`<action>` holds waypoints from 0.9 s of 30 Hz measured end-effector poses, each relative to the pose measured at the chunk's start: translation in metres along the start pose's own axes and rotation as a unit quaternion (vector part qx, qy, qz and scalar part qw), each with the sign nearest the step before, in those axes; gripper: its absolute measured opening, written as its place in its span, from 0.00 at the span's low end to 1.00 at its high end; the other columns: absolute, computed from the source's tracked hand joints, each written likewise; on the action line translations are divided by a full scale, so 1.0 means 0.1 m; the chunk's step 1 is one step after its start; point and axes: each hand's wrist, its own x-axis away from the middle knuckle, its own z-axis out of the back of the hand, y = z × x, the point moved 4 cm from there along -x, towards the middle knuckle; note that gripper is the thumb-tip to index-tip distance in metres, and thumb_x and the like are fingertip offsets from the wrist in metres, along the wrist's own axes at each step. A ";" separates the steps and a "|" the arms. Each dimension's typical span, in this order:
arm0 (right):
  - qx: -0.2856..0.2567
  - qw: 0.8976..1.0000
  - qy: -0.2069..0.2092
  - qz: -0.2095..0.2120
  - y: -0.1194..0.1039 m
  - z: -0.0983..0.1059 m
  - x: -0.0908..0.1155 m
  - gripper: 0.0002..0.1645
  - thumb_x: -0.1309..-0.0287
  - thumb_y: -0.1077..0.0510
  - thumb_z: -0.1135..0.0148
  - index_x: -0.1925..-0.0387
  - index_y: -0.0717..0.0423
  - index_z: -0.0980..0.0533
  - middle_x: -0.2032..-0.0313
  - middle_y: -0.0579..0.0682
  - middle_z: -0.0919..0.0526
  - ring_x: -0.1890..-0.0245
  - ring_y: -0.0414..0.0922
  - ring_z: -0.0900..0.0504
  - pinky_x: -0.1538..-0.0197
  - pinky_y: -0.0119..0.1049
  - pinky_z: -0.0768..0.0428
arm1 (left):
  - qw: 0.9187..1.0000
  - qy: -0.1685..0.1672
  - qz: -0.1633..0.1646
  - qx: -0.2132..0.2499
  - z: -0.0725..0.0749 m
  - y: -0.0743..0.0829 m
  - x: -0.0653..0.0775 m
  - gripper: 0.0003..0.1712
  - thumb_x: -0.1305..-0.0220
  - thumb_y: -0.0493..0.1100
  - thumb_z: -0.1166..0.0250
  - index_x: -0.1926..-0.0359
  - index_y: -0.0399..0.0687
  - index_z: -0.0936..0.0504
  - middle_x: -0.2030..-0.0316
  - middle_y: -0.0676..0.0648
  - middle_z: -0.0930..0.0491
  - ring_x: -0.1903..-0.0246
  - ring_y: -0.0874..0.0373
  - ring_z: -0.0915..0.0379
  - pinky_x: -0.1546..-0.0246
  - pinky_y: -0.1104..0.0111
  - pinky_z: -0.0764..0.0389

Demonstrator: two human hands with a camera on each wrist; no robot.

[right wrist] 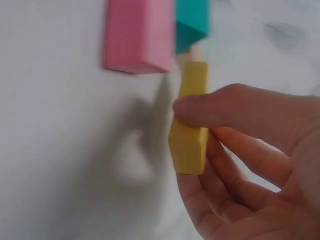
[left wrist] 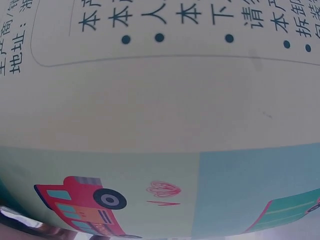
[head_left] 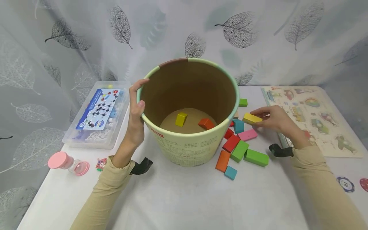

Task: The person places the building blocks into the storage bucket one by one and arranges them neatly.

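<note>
A large pale paper bucket [head_left: 189,145] stands mid-table, its mouth facing me. Inside it lie a yellow block [head_left: 181,119] and an orange block [head_left: 206,124]. My left hand [head_left: 135,118] holds the bucket's left side at the rim; some of its fingers are hidden. Printed text and a red car fill the left wrist view. Right of the bucket, my right hand [head_left: 277,119] pinches another yellow block [right wrist: 190,135] between thumb and fingers. Near it are a pink block [head_left: 248,134], a teal block [head_left: 238,126], green blocks [head_left: 256,157], red blocks [head_left: 231,143] and an orange block [head_left: 222,161].
A clear plastic case [head_left: 97,115] with a molecule picture lies at left. Before it sit a pink-capped small jar [head_left: 69,163] and a small red packet [head_left: 101,164]. A picture puzzle board [head_left: 316,124] lies at right, with poker chips [head_left: 345,184] nearer me. A leaf-patterned curtain [head_left: 172,28] hangs behind.
</note>
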 end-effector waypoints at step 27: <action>-0.303 0.864 0.081 0.393 -2.11 0.69 0.57 0.29 0.61 0.80 0.30 0.51 0.72 0.21 0.54 0.55 0.16 0.54 0.48 0.19 0.45 0.28 0.22 | 1.000 0.001 0.001 0.005 0.01 -0.02 0.00 0.38 0.38 0.64 0.51 0.32 0.50 0.42 0.34 0.37 0.40 0.36 0.36 0.44 0.36 0.54 0.41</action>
